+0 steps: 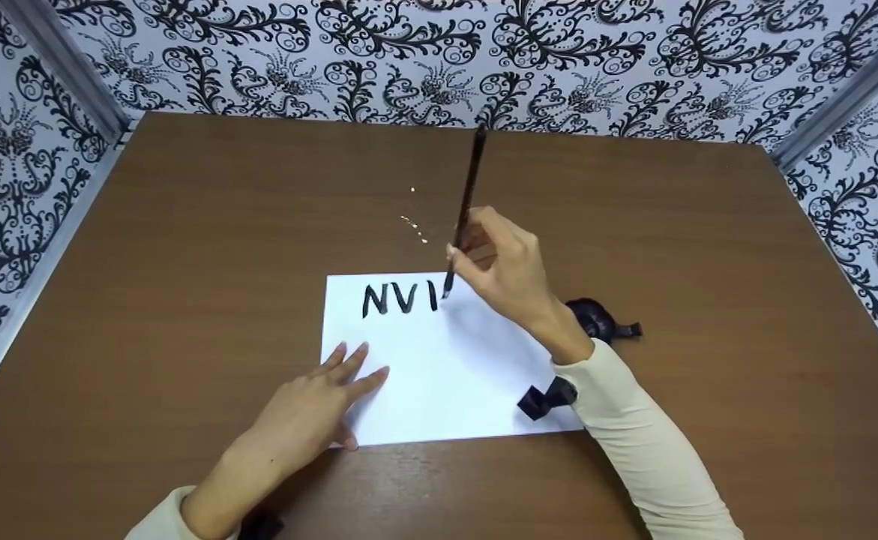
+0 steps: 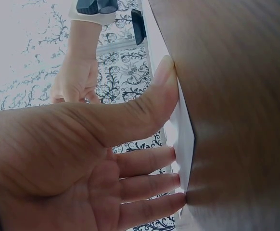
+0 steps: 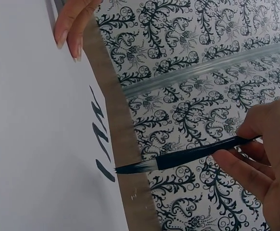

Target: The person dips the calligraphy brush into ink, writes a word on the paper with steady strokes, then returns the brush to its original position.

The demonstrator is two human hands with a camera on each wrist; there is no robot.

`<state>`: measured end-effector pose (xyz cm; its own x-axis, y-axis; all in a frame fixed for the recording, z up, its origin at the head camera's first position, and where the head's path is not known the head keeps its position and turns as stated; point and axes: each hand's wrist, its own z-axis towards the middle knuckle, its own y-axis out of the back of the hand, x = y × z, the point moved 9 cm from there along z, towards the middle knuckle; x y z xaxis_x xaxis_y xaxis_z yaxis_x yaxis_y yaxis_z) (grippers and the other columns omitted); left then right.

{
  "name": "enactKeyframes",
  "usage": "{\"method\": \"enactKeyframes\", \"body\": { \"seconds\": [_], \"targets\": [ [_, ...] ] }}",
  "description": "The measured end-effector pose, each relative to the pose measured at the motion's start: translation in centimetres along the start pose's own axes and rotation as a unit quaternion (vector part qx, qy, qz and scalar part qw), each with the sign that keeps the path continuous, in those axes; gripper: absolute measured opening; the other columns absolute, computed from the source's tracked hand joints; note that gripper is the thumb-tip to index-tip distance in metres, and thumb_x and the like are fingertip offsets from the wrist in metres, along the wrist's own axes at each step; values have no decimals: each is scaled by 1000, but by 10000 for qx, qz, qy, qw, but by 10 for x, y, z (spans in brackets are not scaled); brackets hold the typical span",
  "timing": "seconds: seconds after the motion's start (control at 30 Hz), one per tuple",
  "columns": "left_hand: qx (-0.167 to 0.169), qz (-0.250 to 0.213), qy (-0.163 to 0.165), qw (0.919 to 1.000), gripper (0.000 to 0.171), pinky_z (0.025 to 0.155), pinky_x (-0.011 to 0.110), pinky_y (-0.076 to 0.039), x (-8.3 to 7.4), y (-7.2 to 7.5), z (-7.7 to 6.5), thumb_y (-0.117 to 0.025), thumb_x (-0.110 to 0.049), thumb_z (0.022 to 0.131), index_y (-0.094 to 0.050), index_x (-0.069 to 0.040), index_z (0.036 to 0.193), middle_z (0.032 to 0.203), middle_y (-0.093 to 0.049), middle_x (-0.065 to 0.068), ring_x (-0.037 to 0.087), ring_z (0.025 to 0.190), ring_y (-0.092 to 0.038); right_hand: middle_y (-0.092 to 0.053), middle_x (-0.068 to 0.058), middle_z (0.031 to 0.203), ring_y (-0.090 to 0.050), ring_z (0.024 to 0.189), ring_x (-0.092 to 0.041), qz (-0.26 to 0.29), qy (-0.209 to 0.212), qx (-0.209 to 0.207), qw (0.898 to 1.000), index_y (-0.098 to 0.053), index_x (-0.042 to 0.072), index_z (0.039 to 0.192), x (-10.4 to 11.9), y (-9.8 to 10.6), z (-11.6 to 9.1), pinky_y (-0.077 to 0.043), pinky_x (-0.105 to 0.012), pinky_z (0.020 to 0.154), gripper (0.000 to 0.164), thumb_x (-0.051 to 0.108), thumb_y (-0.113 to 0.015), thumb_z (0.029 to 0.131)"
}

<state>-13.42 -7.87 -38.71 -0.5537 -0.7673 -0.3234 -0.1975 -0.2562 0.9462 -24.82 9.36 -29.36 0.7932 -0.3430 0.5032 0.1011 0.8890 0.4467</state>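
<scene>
A white sheet of paper (image 1: 439, 390) lies on the brown table, with black painted strokes (image 1: 401, 298) reading "NVI" near its top edge. My right hand (image 1: 510, 270) pinches a dark-handled paintbrush (image 1: 471, 176), tilted steeply with its tip down. In the right wrist view the black, pointed bristles (image 3: 130, 168) are right by the last stroke; whether they touch the paper I cannot tell. Spread over the paper's lower left part, my left hand (image 1: 307, 412) rests with straight fingers. Its thumb (image 2: 149, 103) presses at the paper's near edge in the left wrist view.
Beyond my right wrist sits a round black object (image 1: 596, 319), partly hidden by the arm. A black wrist-worn piece (image 1: 543, 399) shows at the right cuff. Small pale specks (image 1: 414, 223) mark the table (image 1: 184, 247) behind the paper. Patterned black-and-white walls (image 1: 409, 60) surround the table.
</scene>
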Motion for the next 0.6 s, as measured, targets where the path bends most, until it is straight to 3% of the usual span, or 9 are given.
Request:
{"method": "enactKeyframes", "body": {
  "seconds": [0.37, 0.6],
  "targets": [
    [-60, 119, -49, 9999, 82, 69, 50, -55, -2, 0, 0, -80, -32, 59, -56, -11, 135, 142, -42, 23, 46, 128, -40, -64, -9, 81, -66, 69, -16, -255, -161, -647, 9974, -59, -2, 97, -23, 13, -4, -55, -28, 56, 19, -1, -70, 82],
    [-71, 159, -83, 9998, 82, 68, 52, -55, -2, 0, 1, -82, -31, 59, -56, -11, 135, 142, -43, 23, 47, 127, -40, -63, -9, 83, -67, 70, -17, -243, -25, -579, 9980, -58, -3, 99, -22, 9, -5, -55, -25, 58, 18, 0, -69, 84]
  ]
}}
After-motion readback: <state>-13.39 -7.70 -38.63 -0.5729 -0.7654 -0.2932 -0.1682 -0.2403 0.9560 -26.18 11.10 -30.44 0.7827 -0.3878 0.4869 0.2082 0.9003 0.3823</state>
